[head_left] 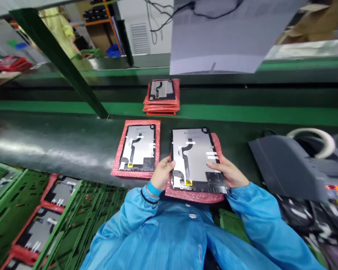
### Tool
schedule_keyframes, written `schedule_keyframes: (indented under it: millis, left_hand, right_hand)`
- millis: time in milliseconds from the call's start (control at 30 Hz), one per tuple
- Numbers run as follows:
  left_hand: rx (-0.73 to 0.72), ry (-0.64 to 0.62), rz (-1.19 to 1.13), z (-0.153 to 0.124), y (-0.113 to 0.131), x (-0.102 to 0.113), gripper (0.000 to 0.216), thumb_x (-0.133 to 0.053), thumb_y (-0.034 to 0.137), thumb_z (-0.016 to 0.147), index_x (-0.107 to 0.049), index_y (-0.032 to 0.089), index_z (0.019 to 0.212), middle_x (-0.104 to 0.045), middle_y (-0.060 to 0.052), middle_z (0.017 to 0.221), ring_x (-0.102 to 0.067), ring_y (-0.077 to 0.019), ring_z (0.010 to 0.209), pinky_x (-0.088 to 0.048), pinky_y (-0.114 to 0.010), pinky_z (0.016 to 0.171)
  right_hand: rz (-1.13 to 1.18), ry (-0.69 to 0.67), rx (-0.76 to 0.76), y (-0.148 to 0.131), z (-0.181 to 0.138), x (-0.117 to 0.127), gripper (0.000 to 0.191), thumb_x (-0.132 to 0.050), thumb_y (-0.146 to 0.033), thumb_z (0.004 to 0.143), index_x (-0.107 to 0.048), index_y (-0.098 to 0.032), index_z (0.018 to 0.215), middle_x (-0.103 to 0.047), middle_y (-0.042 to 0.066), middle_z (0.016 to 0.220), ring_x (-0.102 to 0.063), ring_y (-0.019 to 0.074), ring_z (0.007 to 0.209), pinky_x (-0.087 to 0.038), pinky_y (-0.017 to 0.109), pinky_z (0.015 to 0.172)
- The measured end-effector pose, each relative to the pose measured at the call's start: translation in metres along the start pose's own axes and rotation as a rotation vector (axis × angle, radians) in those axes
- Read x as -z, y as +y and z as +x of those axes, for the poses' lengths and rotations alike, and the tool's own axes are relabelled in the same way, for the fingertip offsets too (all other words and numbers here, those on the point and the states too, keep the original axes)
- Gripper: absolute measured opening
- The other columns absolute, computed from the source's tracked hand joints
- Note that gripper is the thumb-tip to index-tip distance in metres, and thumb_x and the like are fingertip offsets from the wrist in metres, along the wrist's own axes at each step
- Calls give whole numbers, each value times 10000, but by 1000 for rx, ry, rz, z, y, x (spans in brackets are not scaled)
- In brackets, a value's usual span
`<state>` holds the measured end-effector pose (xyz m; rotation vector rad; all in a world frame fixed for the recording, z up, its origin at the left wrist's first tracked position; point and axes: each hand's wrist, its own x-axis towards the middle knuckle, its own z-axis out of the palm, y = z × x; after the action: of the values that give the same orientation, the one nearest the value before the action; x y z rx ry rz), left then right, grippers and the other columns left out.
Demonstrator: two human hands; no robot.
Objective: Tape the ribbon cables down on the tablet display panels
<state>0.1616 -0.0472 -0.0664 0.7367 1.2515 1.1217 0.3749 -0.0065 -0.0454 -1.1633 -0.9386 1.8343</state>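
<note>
While both hands hold it from the sides, the display panel (193, 159) lies back side up at the centre of the frame, on a pink bubble-wrap pouch (198, 195) near the front edge of the dark green counter (53, 138). The left hand (163, 173) curls round the panel's left edge, its thumb on the lower left of the panel; its grip is closed on the panel. The right hand (228, 173) lies with its fingers (214, 165) flat across the panel's right side, holding it there. Both arms wear blue sleeves.

To do this step well, I judge that the panel should be held by its edges only, with the fingers kept off the black flex cable (186, 150) and its yellow tab (188, 182). It should stay level over the pouch, so that no corner digs into the wrap.

Just to the left lies a second panel (138, 150) on its own pink pouch, apart from the first. Further back, at upper centre, stands a stack of pouches (161, 98) with one more panel on top. At lower left, green crates (59, 221) hold more panels in pink wrap. At right sits a grey machine (293, 165) with a roll of tape (315, 140) above it and a small red display (335, 187), whose digits are too blurred to read. No brand, label or other writing can be read anywhere. At upper left a person in a yellow coat (58, 26) works at another bench.
</note>
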Motion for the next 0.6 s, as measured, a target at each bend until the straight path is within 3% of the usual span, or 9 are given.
schedule_keyframes:
  millis: [67,167,300,367,467,533,600]
  left_hand:
    - [12,87,-84,-5,20,19,411,-731,445,642,-603,170,919,-676,-19,788,-632,-184,772,-500,-325,775]
    - [7,260,-31,-11,53,61,472,-753,469,599,-622,173,944,-669,-5,771,-621,-179,772,-495,-321,780]
    - [-1,457,307,-6,81,118,398,-647,419,718,-654,161,1021,-702,-49,910,-639,-206,874,-505,-333,830]
    - [64,556,556,3,84,141,284,-611,305,749,-677,156,981,-706,-66,959,-639,-214,930,-491,-335,883]
    - [163,622,716,16,81,162,215,-609,177,718,-699,156,912,-714,-82,930,-638,-232,958,-464,-359,929]
    - [194,605,733,21,78,169,203,-618,160,704,-706,158,887,-716,-78,888,-646,-231,933,-468,-354,914]
    - [216,571,747,22,77,173,200,-626,172,701,-708,159,884,-714,-63,840,-656,-217,882,-483,-334,878]
  right_hand:
    - [-29,-73,8,-12,21,-24,614,-737,-243,625,-535,-280,1204,-691,60,1106,-655,284,1009,-513,476,884]
    - [-56,-189,40,-23,52,-72,676,-743,-256,616,-495,-268,1244,-653,66,1188,-614,271,1093,-482,458,944]
    - [-165,-225,73,-20,85,-129,770,-727,-266,624,-400,-231,1320,-612,91,1236,-600,229,1107,-465,418,974]
    - [-359,-176,-30,-14,96,-145,830,-720,-202,615,-354,-209,1360,-667,86,1078,-657,218,943,-527,409,873]
    - [-597,-148,-270,-1,102,-154,868,-694,-127,621,-312,-196,1397,-646,-3,706,-621,176,538,-568,357,558]
    - [-588,-176,-343,7,100,-155,860,-686,-110,625,-316,-219,1394,-574,-65,570,-546,142,407,-519,300,430]
    - [-532,-197,-364,13,95,-155,852,-690,-102,618,-332,-240,1379,-531,-98,498,-524,130,373,-492,271,410]
